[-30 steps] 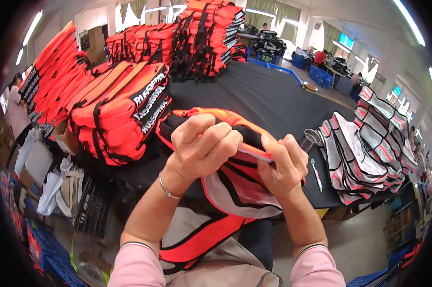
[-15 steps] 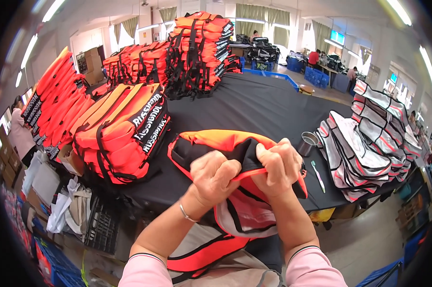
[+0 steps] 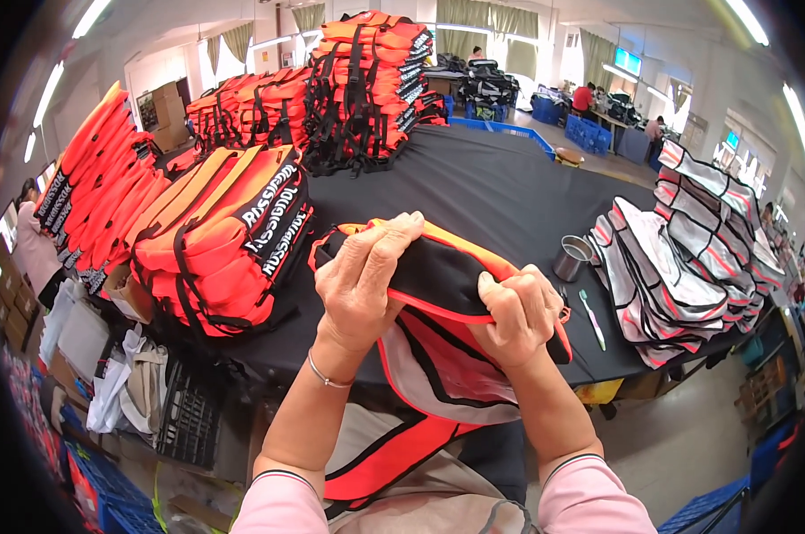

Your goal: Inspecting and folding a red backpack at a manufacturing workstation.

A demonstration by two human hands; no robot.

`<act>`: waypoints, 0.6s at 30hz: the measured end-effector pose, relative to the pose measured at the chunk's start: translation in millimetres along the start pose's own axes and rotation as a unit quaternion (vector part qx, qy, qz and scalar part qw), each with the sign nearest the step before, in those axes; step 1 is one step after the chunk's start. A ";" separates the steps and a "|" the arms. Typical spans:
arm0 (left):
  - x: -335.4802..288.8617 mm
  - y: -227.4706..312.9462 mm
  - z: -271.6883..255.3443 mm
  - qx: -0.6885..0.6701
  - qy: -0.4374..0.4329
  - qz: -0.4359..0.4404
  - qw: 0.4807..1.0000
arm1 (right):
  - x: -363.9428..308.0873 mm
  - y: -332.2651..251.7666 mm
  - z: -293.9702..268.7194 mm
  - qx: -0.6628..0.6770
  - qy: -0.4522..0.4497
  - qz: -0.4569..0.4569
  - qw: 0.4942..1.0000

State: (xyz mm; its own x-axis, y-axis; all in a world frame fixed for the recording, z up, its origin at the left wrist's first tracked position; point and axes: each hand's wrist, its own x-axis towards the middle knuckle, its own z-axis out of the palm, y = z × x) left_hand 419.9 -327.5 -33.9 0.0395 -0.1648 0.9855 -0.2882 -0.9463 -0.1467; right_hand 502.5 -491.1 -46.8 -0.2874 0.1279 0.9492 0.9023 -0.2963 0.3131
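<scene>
The bag (image 3: pixel 451 278) is up in front of the person, over the near edge of the black-covered table (image 3: pixel 500 191), its orange and black part stretched between the hands; the left hand (image 3: pixel 360 280) grips it on one side, fingers bent and close together over the fabric, their tips partly hidden; the right hand (image 3: pixel 516 316) has its fingers curled in and its thumb on the black cloth, pinching the red-trimmed edge; grey, black-striped lining hangs below the hands, and a red, black-edged band runs down to the lap; a bracelet (image 3: pixel 329 382) circles the left wrist; beyond the right hand, on the table, are a metal cup (image 3: pixel 572 258) and, just beside it, a toothbrush (image 3: pixel 592 320); farther right lies a grey pile (image 3: pixel 683 276) with black and red trim; on the left sits a red pile (image 3: pixel 207 276) with straps, a tall stack (image 3: pixel 367 93) of similar bags behind it.
</scene>
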 end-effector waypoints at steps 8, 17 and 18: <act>-3.3 21.1 3.8 -0.048 -0.041 -0.095 0.993 | 13.0 17.9 11.9 0.011 0.033 -0.011 0.999; 21.6 -32.7 -14.4 0.076 0.012 -0.124 0.989 | -24.7 58.1 -36.1 -0.182 -0.214 0.177 0.943; 24.6 -34.8 -18.0 0.069 0.023 -0.098 0.993 | -33.3 59.9 -45.2 -0.189 -0.209 0.182 0.942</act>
State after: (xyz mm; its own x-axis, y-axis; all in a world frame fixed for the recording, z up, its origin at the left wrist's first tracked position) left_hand 413.7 -293.7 -3.1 0.0363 0.0357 0.9987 -0.1461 -0.9884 0.0407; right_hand 551.6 -555.9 -58.3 0.2416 0.2908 0.9258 0.7145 -0.6988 0.0330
